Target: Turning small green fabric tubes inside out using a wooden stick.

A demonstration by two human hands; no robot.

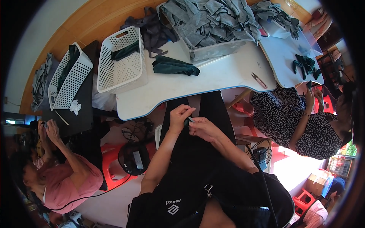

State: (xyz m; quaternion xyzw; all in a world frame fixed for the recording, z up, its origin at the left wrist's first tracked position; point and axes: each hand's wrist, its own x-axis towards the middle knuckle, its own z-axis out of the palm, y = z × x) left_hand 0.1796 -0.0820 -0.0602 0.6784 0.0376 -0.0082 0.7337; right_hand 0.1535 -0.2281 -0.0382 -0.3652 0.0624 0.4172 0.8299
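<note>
Green cloth (186,122) sits pinched between curled left hand (180,117) and right hand (204,129).

The left forearm (159,163), bare, reaches forward from the body and slants inward to the right. The right forearm (235,152), also bare, comes in from the other side at a lower slant, its elbow bent outward. The left grip (179,118) is slightly farther forward, fingers curled and drawn together toward the right. Just beside it, the right grip (203,129) is closed in a pinch, its thumb and fingertips pointing to the left grip
</note>
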